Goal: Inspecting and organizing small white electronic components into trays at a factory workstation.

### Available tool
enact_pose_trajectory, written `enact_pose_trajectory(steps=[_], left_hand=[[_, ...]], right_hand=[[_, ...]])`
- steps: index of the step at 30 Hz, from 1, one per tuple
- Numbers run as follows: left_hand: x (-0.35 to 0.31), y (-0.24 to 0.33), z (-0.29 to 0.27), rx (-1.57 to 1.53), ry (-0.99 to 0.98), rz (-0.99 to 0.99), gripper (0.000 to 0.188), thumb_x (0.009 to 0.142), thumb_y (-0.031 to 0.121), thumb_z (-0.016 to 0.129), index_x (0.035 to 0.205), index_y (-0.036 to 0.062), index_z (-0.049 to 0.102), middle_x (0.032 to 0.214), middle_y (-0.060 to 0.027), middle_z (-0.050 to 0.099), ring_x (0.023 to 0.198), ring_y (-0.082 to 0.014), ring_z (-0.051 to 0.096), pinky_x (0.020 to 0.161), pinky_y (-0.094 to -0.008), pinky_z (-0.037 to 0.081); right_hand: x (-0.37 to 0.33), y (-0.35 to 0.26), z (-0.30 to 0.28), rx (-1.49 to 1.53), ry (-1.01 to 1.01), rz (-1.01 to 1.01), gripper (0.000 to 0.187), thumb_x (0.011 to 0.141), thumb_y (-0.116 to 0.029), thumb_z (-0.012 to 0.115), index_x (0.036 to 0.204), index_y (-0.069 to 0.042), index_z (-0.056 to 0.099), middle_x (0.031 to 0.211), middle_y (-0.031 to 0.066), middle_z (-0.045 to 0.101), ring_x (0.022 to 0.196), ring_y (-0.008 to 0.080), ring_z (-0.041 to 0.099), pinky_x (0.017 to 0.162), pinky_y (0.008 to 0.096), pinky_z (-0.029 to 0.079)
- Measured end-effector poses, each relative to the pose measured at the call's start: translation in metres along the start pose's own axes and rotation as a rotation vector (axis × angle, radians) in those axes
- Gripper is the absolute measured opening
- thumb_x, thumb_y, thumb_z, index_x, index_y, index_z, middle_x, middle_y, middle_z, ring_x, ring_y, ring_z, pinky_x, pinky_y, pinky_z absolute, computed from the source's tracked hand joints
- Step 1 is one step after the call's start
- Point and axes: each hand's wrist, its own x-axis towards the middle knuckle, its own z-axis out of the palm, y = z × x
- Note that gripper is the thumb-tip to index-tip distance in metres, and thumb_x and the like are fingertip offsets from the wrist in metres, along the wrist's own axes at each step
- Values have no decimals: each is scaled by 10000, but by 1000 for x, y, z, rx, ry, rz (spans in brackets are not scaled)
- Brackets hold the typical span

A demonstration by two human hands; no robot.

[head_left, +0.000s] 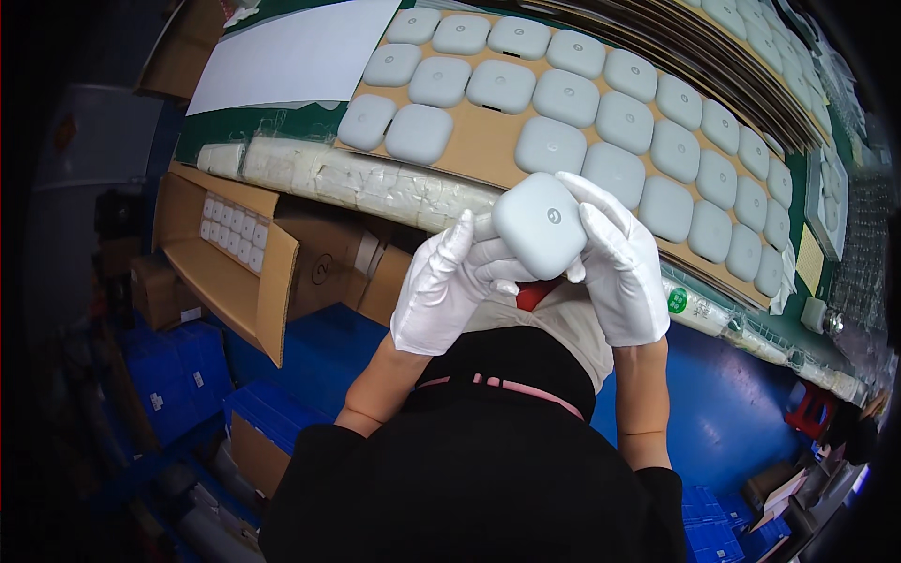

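Observation:
Between my two white-gloved hands is a rounded square, pale grey-white plastic device (540, 227) with a small round mark on its face. My right hand (621, 258) grips its right side, with the fingers over the far edge. At its near left side, the fingers of my left hand (449, 286) reach against and partly beneath it, while the thumb stands up beside it. Beyond my hands, rows of matching devices (623, 124) lie on a brown cardboard sheet (488, 141). One spot in the nearest row shows bare cardboard.
The green table (214, 136) has a front edge padded with wrapped plastic (361, 178). White paper (291, 56) lies at the far left. Below left stands an open carton (221, 296) with a tray of devices. Stacked cardboard sheets (723, 66) rise at the back right; a red stool (812, 408) stands lower right.

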Motion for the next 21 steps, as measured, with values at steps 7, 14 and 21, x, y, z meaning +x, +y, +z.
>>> enact_pose_trajectory(steps=[7,14,21], left_hand=[[-2,-1,10,366,142,175,326,980,215,594,1118,-79,606,892,-135,703,713,-146,682,631,-209,551],[-1,0,20,668,241,220,176,903,121,690,916,-51,660,772,-105,685,662,-115,640,611,-194,523],[1,1,14,643,283,191,175,897,122,698,904,-49,660,762,-100,680,648,-113,635,606,-191,521]], right_hand=[[-6,0,5,-229,110,-115,369,905,-113,647,1257,-5,622,791,31,596,643,64,516,651,186,450],[-5,14,8,-745,146,-472,624,756,-186,808,1311,-25,571,933,71,619,780,135,572,768,264,489],[-6,8,4,-1062,5,-634,866,633,-260,885,1373,-36,496,1103,121,613,964,226,605,875,332,494]])
